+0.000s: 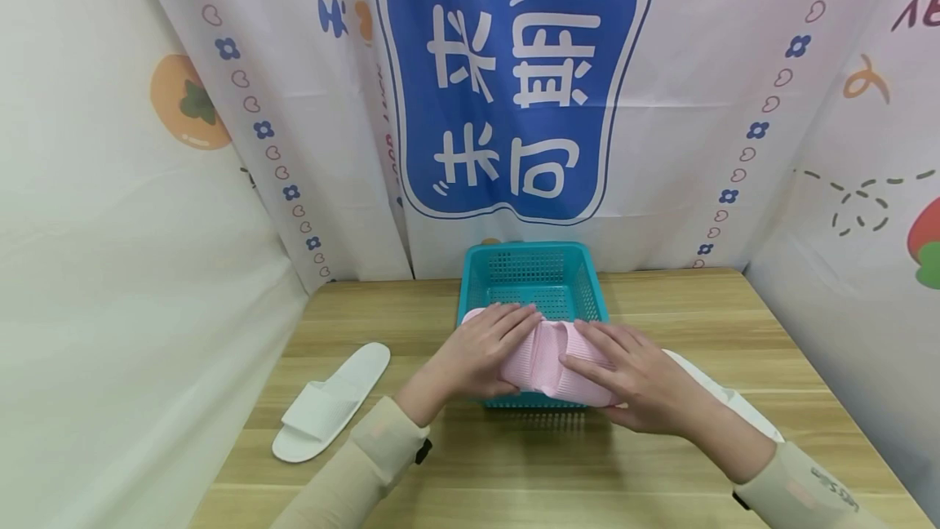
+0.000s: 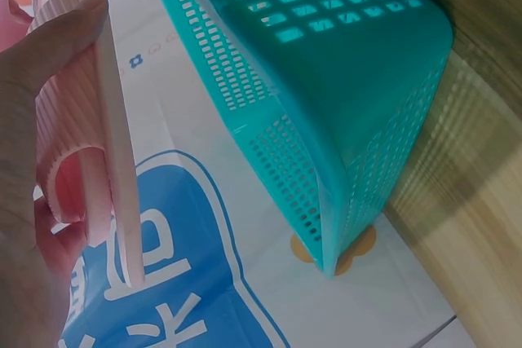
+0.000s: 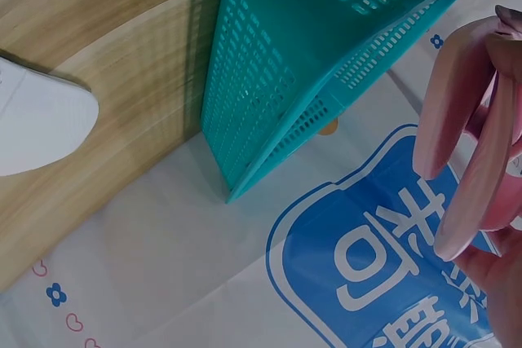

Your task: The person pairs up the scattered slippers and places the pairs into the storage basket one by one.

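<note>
A pair of pink ribbed slippers (image 1: 547,362) is held up over the near side of a turquoise plastic basket (image 1: 525,247). My left hand (image 1: 481,349) grips their left end, its thumb (image 2: 77,30) pressed along a sole in the left wrist view. At the other end my right hand (image 1: 639,374) holds them, fingers spread over the ribbed straps. Two pink soles (image 3: 481,169) appear side by side in the right wrist view. In the head view the slippers and hands hide the basket's near rim; the visible part of its floor holds nothing.
One white slipper (image 1: 334,406) lies on the wooden table (image 1: 529,480) at the left. Another white slipper (image 1: 749,411) lies at the right, partly behind my right forearm. A printed cloth (image 1: 668,186) hangs behind the basket, with white cloth on both sides.
</note>
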`<state>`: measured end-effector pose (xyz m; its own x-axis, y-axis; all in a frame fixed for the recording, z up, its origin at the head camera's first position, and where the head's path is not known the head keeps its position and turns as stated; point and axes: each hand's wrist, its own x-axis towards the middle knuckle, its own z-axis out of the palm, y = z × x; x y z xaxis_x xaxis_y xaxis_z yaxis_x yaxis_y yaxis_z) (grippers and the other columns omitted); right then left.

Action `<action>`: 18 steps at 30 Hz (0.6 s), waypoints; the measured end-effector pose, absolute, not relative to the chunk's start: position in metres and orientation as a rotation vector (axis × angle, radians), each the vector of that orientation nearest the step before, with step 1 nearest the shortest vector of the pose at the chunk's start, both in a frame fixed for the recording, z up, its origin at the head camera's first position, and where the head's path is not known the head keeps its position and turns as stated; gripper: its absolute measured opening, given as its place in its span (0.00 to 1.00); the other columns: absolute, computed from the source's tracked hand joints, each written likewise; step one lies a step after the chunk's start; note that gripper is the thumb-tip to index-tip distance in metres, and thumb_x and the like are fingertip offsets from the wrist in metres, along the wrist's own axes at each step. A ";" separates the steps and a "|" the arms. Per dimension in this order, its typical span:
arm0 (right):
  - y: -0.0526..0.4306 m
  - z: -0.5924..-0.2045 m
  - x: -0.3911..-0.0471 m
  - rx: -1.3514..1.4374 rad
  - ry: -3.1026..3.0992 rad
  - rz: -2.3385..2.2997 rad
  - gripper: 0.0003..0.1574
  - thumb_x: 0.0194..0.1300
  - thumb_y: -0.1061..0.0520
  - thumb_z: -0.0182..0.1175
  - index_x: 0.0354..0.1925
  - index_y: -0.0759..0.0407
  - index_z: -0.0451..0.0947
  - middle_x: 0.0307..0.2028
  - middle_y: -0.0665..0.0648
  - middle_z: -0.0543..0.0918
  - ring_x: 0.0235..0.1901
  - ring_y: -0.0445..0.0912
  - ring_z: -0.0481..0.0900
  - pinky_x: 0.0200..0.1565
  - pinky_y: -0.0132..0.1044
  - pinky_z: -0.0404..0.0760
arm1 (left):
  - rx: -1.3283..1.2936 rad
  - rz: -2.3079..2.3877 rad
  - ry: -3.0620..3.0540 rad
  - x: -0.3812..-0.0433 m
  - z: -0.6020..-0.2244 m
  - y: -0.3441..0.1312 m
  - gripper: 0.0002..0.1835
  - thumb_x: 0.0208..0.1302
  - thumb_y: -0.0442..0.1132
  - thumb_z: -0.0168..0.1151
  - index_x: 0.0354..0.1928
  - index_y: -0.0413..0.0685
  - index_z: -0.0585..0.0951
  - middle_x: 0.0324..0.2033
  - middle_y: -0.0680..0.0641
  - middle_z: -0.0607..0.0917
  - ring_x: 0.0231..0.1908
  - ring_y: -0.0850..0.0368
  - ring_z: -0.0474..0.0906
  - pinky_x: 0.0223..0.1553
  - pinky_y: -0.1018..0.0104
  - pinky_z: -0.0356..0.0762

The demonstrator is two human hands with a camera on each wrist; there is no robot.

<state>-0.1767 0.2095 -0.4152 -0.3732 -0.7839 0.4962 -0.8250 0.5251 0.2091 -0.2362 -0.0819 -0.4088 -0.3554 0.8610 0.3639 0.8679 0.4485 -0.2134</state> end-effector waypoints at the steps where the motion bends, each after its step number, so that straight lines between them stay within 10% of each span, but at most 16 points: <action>1: 0.209 -0.415 -0.177 1.303 -2.217 0.103 0.58 0.37 0.43 0.79 0.68 0.46 0.69 0.68 0.66 0.64 0.62 0.60 0.66 0.53 0.57 0.75 | -1.455 -0.015 -2.291 -0.236 -0.409 -0.082 0.59 0.40 0.63 0.76 0.72 0.42 0.61 0.68 0.43 0.67 0.66 0.46 0.64 0.68 0.52 0.57; 18: 0.206 -0.417 -0.179 1.314 -2.101 0.174 0.56 0.32 0.44 0.79 0.63 0.50 0.74 0.64 0.68 0.69 0.56 0.61 0.71 0.46 0.57 0.79 | -1.497 -0.012 -2.349 -0.238 -0.402 -0.087 0.63 0.41 0.65 0.76 0.74 0.44 0.56 0.72 0.44 0.61 0.69 0.45 0.58 0.68 0.48 0.56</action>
